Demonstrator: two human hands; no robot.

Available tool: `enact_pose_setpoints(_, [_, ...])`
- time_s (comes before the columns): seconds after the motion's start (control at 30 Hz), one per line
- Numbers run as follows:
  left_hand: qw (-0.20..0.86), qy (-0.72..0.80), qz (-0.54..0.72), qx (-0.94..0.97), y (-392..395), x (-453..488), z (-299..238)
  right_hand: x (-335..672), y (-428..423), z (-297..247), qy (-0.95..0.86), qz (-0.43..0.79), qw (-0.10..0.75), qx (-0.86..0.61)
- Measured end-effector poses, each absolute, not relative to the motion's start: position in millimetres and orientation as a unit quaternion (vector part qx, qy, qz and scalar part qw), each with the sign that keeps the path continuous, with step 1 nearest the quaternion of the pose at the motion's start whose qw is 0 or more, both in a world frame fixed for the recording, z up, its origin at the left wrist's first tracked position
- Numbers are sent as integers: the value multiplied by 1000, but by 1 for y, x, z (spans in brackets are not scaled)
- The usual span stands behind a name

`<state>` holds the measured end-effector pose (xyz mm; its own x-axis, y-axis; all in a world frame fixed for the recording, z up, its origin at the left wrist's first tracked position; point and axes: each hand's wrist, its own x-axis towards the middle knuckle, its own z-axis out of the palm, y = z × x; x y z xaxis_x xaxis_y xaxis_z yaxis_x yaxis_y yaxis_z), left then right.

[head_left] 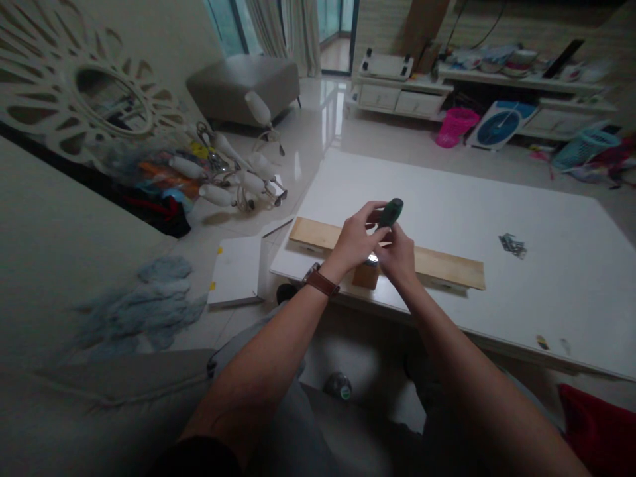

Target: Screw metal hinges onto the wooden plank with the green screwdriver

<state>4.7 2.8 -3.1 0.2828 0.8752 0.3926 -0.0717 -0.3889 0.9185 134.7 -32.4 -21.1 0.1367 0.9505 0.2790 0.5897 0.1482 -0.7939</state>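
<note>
Both my hands meet over a wooden board (pixel 450 266) that lies along the near edge of the white tabletop (pixel 462 199). Between them a screwdriver with a dark green handle (pixel 391 213) stands tilted, and its tip is hidden. My left hand (pixel 355 242), with a brown-strapped watch (pixel 320 279) on the wrist, closes its fingers around the handle. Just below, my right hand (pixel 399 253) is closed, and what its fingertips pinch is hidden. Under the hands, a brown block (pixel 365 276) projects toward me, with a shiny metal piece (pixel 372 258) on top.
Small metal parts (pixel 513 245) lie in a pile on the tabletop's right. A white panel (pixel 236 270) is on the floor at left, near a chandelier-like lamp (pixel 238 179) and crumpled grey-blue cloth (pixel 163 291). A clear bottle (pixel 338 385) stands below, between my legs.
</note>
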Motion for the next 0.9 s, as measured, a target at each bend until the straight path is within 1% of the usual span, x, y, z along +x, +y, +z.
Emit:
enact_pose_setpoints(0.33, [449,324,523,648,1,4,1,136,-32,-22,-617,191,415,-640])
enact_pose_setpoints(0.63, [453,323,520,648,2,6,-1,134,-33,-23,-634,201,425,-614])
enact_pose_setpoints(0.9, [448,324,520,651,1,5,0,134,-32,-25,-625,190,418,-631])
